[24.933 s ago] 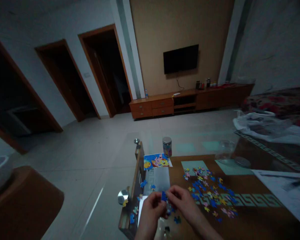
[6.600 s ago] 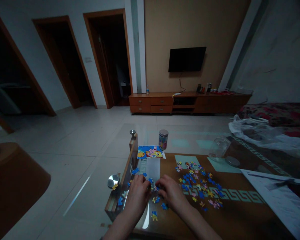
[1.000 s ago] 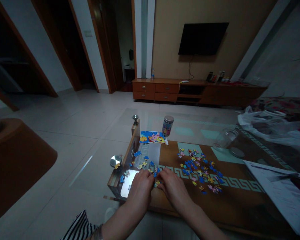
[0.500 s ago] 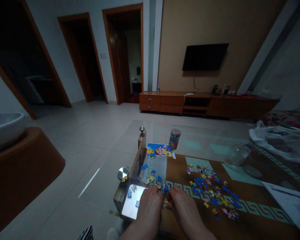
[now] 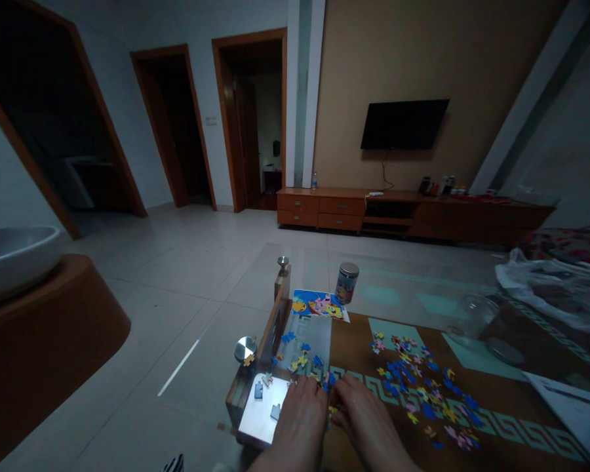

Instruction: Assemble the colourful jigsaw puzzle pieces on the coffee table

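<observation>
Low over the glass table, my left hand (image 5: 302, 416) bends its fingers down at the right edge of a white card (image 5: 255, 419). My right hand (image 5: 356, 413) is close beside it, fingers curled inward. The fingertips of both are hidden, so I cannot make out what they pinch. Just beyond them lie blue and yellow jigsaw puzzle pieces (image 5: 317, 360). Several pieces rest face down on the card, such as a grey one (image 5: 258, 391). A larger spread of loose jigsaw pieces (image 5: 430, 393) lies to the right. Behind is a cartoon picture sheet (image 5: 319, 305).
A lidded tin (image 5: 347, 283) stands by the picture sheet. A metal knob (image 5: 246, 349) tops the wooden frame (image 5: 273, 321) at the table's left. On the right are a clear jar (image 5: 474, 316), a round lid (image 5: 505, 352), plastic bags (image 5: 545, 288) and paper (image 5: 565, 410).
The view has tilted up slightly, so everything sits a little lower and further right. Both hands stay close together over the same spot, with little visible movement.
</observation>
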Tool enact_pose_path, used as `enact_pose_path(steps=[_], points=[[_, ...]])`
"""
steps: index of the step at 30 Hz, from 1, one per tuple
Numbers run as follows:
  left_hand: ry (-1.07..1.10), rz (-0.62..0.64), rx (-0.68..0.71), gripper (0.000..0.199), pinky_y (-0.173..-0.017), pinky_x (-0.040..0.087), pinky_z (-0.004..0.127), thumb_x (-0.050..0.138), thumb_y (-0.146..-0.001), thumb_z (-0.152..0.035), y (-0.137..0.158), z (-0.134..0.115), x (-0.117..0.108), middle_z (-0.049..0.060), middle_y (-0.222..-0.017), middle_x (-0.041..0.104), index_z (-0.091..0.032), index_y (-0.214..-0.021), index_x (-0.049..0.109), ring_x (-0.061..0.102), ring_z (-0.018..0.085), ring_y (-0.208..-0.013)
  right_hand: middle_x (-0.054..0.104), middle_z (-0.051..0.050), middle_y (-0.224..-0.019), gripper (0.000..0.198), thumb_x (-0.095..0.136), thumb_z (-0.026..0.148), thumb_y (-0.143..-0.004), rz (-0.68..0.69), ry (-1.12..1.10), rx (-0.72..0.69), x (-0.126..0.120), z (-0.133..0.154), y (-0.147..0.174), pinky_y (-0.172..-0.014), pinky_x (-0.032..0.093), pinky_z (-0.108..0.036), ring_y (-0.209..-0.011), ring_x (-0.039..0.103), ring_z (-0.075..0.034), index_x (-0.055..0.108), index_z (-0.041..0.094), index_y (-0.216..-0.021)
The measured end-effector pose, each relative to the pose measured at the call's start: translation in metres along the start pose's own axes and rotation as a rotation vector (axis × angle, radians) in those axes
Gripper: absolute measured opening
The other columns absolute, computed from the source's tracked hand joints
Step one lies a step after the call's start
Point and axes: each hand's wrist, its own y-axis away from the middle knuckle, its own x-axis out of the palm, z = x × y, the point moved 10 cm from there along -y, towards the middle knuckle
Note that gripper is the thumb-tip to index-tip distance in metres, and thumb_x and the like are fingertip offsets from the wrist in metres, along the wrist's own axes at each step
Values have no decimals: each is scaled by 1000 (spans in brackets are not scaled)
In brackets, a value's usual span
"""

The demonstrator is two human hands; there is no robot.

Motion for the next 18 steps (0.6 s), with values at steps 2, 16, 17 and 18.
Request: enact_pose_path(steps=[2, 16, 17, 18], points=[[1, 2, 14, 36, -91, 38, 42, 34, -81, -3, -1, 1, 3, 16, -112, 58, -10, -104, 61, 51, 29, -106, 62, -8, -93, 19, 52, 4, -67, -12, -13, -18, 1, -1, 0, -72, 38, -28, -87, 57, -21, 57, 18, -79], [316, -169, 38, 20, -78, 38, 29, 48, -72, -7, -1, 16, -5, 5, -95, 61, -18, -84, 59, 52, 19, -89, 61, -2, -77, 9, 50, 11, -73, -60, -284, -87, 6, -9, 1, -64, 38, -25, -72, 57, -17, 49, 20, -71], [378, -201, 17, 17, -74, 38, 28, 49, -70, -7, -2, 22, -7, 3, -89, 61, -18, -81, 57, 53, 18, -84, 61, -2, -75, 8, 48, 14, -76, -71, -353, -96, 3, -7, 2, -63, 39, -25, -71, 57, -17, 48, 20, -71], [445, -228, 0, 14, -70, 38, 26, 50, -69, -8, -3, 27, -9, 2, -83, 60, -18, -77, 56, 52, 17, -79, 60, -1, -73, 8, 46, 17, -78, -82, -425, -99, -1, -5, 3, -62, 39, -24, -70, 57, -16, 47, 20, -71]])
